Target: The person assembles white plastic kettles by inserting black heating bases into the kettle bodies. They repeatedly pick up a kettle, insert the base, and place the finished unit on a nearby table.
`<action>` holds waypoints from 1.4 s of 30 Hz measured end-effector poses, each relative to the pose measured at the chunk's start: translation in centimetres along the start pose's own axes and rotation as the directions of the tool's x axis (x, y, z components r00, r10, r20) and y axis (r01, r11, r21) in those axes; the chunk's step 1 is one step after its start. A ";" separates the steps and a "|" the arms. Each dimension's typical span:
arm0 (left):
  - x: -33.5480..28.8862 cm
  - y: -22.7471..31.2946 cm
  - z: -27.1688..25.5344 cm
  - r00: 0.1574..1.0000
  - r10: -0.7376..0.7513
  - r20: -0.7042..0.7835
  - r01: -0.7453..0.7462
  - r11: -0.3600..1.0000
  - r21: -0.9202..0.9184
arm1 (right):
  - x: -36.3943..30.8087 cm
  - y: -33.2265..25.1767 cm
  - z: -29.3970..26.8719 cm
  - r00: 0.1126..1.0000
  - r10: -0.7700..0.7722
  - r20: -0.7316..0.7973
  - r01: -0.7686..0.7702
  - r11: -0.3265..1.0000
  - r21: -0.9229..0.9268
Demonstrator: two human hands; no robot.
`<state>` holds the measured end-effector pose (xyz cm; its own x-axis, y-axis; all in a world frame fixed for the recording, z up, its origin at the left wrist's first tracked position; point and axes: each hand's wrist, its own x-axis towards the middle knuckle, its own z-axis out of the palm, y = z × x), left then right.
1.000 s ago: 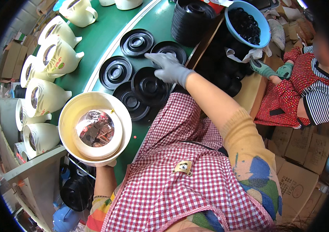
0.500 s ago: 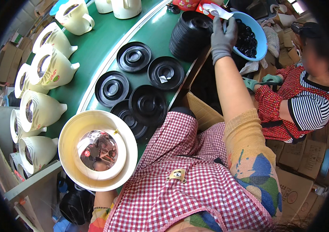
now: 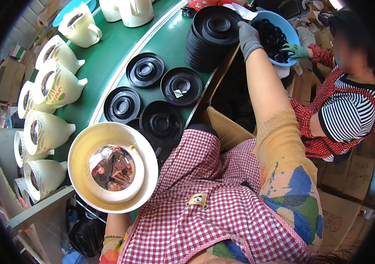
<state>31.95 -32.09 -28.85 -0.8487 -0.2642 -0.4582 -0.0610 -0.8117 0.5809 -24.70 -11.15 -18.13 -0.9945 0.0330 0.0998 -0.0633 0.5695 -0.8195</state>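
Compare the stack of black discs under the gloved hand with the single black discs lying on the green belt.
The stack of black discs is piled many high near the blue bowl; the single black discs lie flat in one layer, spread over the green belt. The right hand, in a grey glove, reaches over the stack; no hand touches the single ones. One single disc carries a small pale slip. All are round, black, with raised centres.
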 end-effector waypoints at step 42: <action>-1.6 6.2 13.3 0.992 -0.092 0.083 0.019 0.775 0.631 | -39.5 14.1 -11.5 0.624 -0.240 0.743 -0.742 0.117 0.661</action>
<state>25.93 -29.74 -15.59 -0.8802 -0.1443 -0.4522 -0.3951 -0.3052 0.8665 14.65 4.99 -27.12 -0.6681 -0.7265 -0.1605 0.6747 -0.5006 -0.5424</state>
